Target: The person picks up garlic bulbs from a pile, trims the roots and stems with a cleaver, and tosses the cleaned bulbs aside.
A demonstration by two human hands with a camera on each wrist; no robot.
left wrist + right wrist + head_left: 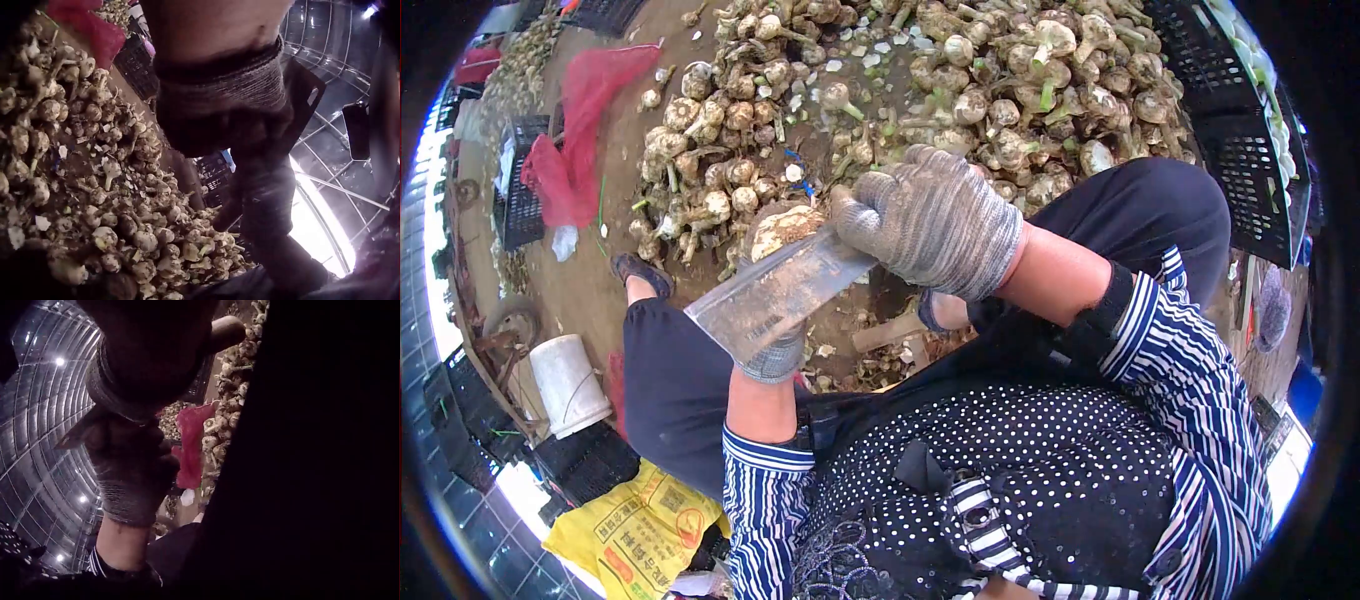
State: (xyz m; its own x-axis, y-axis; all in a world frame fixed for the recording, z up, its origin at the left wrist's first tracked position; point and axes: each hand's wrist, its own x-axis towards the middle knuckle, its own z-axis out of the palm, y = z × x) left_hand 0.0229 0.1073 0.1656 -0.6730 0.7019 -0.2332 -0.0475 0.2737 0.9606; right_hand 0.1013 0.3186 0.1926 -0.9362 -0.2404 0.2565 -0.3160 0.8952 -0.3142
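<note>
In the head view my gloved right hand [935, 215] grips a broad, flat-bladed knife [775, 300], its dirt-smeared blade reaching left across my other hand. Behind that blade my gloved left hand [780, 358] holds a garlic bulb [788, 228], whose pale, rough side shows above the blade's upper edge. Most of the left fingers are hidden by the metal. The left wrist view has the left hand [219, 112] dark and close, with a corner of the blade [306, 100] beside it. In the right wrist view the left hand [128, 472] appears below the shadowed right hand.
Heaped garlic bulbs [1040, 110] cover the ground ahead, with a smaller group [710, 150] to the left. Black crates [1240, 150] stand at right. Red netting [585, 130], a white bucket [570, 385] and a yellow bag [640, 530] lie on the left side.
</note>
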